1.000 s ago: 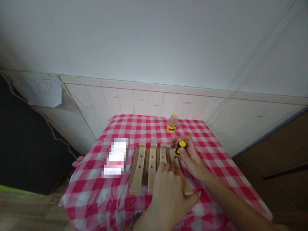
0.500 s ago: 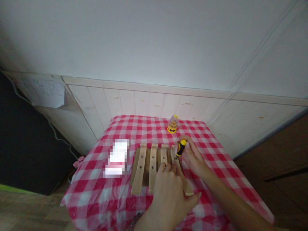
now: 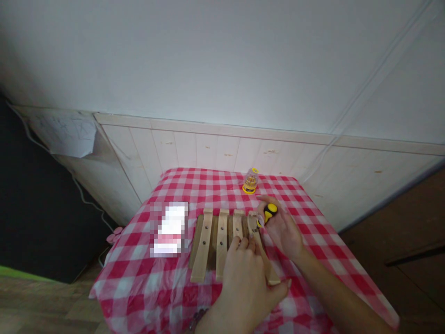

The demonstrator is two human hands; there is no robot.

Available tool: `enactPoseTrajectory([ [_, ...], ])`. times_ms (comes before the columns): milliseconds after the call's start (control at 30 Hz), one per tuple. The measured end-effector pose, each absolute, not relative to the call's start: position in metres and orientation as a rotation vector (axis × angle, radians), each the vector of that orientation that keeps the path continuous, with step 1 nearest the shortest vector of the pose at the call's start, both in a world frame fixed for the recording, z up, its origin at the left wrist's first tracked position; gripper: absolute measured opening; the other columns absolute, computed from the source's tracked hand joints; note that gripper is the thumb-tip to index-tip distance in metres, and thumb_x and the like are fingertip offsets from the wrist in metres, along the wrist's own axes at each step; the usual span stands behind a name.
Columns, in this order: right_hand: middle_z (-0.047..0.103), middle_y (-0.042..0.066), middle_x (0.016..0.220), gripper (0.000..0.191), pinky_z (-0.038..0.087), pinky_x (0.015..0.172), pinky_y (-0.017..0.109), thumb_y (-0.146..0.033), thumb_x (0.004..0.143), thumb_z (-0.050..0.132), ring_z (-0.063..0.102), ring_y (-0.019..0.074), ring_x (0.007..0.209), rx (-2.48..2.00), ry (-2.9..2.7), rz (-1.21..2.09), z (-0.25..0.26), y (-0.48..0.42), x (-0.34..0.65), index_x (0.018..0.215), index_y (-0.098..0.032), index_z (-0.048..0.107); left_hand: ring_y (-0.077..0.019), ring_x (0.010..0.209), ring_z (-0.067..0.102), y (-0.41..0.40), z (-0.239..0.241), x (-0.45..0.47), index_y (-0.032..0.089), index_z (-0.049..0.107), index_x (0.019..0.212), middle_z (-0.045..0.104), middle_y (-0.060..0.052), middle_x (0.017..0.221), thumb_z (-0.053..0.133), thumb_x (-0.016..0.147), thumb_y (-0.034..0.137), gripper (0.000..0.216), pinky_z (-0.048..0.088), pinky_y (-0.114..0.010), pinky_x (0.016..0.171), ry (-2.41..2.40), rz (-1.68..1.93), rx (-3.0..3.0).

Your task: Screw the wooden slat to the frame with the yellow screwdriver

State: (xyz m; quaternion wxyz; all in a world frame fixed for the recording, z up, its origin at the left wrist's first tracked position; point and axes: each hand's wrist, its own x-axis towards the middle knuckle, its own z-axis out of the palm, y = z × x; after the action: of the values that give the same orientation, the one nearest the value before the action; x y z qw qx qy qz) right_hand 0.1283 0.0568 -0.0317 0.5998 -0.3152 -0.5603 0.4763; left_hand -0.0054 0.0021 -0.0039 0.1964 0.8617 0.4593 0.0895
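Bracelet (image 3: 199,316) on your left wrist comes nearest, just over the checked tablecloth (image 3: 146,297). Beyond it your left hand (image 3: 245,264) lies back up over the pale wooden slats, fingers bent so the tips rest around the third slat (image 3: 238,219) and fourth slat (image 3: 271,270), thumb spread wide to the right; whether those tips pinch anything small, the view does not show. The slats lie side by side across a darker board (image 3: 212,253), dark screw heads showing on the left ones. Your right hand (image 3: 278,227) is loosely curled, palm partly exposed, about the black-and-yellow screwdriver (image 3: 270,211), which leans to the right above the upper part of the fourth slat, its lower end by the screw (image 3: 255,230) there. You appear to be in the middle of turning that screw; the next move probably calls for bringing the handle upright and gripping it afresh while your left fingers steady the slat. If the bit is seated, that is hidden from you here. Off to the left lies a bright, pixelated slab (image 3: 170,229), and farthest back a clear bit case (image 3: 251,182) stands near the panelled wall (image 3: 208,148). Compared with a second ago, your right fingers are looser and the handle tips farther right, while your left hand has barely shifted.
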Motion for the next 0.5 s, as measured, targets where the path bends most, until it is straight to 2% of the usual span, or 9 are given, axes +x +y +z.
enactPoseTrajectory([
  [100, 0.049, 0.000, 0.072, 0.034, 0.045, 0.059, 0.034, -0.059, 0.095, 0.045, 0.047, 0.0180, 0.063, -0.784, -1.358, 1.083, -0.032, 0.056, 0.134, 0.094, -0.028, 0.058, -0.0391, 0.114, 0.064, 0.002, -0.006, -0.005, 0.006, 0.077, 0.105, 0.071, -0.024, 0.120, 0.062, 0.082, 0.063, 0.063, 0.042, -0.054, 0.108, 1.283, 0.287, 2.426],
  [233, 0.060, 0.004, 0.091, 0.029, 0.050, 0.079, 0.038, -0.056, 0.095, 0.052, 0.058, 0.0204, 0.085, -0.814, -1.618, 0.903, -0.025, 0.054, 0.137, 0.095, -0.027, 0.055, -0.0381, 0.113, 0.065, 0.002, -0.007, -0.006, 0.008, 0.077, 0.105, 0.072, -0.022, 0.117, 0.063, 0.082, 0.060, 0.059, 0.042, -0.054, 0.108, 1.283, 0.328, 2.430],
  [300, 0.062, 0.004, 0.096, 0.023, 0.051, 0.085, 0.039, -0.050, 0.095, 0.055, 0.060, 0.0193, 0.088, -0.782, -1.644, 0.876, -0.022, 0.053, 0.135, 0.094, -0.027, 0.050, -0.0384, 0.112, 0.065, 0.002, -0.007, -0.006, 0.008, 0.076, 0.106, 0.072, -0.022, 0.117, 0.063, 0.082, 0.062, 0.061, 0.043, -0.054, 0.107, 1.282, 0.335, 2.437],
  [367, 0.062, 0.001, 0.094, 0.020, 0.051, 0.083, 0.037, -0.042, 0.097, 0.056, 0.061, 0.0166, 0.083, -0.753, -1.595, 0.881, -0.021, 0.053, 0.132, 0.092, -0.028, 0.044, -0.0387, 0.111, 0.065, 0.002, -0.006, -0.006, 0.006, 0.076, 0.108, 0.072, -0.023, 0.116, 0.063, 0.081, 0.063, 0.064, 0.043, -0.054, 0.106, 1.286, 0.324, 2.436],
  [433, 0.060, -0.003, 0.085, 0.019, 0.051, 0.071, 0.032, -0.039, 0.098, 0.055, 0.057, 0.0136, 0.070, -0.752, -1.543, 0.893, -0.025, 0.054, 0.129, 0.091, -0.029, 0.040, -0.0385, 0.110, 0.065, 0.002, -0.006, -0.005, 0.003, 0.075, 0.111, 0.072, -0.024, 0.116, 0.064, 0.081, 0.063, 0.068, 0.044, -0.053, 0.106, 1.298, 0.302, 2.421],
  [500, 0.055, -0.005, 0.076, 0.020, 0.045, 0.059, 0.028, -0.043, 0.097, 0.055, 0.049, 0.0125, 0.059, -0.776, -1.500, 0.875, -0.031, 0.056, 0.128, 0.093, -0.030, 0.041, -0.0383, 0.111, 0.065, 0.001, -0.006, -0.005, 0.002, 0.073, 0.114, 0.071, -0.024, 0.118, 0.065, 0.080, 0.063, 0.070, 0.044, -0.052, 0.106, 1.310, 0.302, 2.411],
])
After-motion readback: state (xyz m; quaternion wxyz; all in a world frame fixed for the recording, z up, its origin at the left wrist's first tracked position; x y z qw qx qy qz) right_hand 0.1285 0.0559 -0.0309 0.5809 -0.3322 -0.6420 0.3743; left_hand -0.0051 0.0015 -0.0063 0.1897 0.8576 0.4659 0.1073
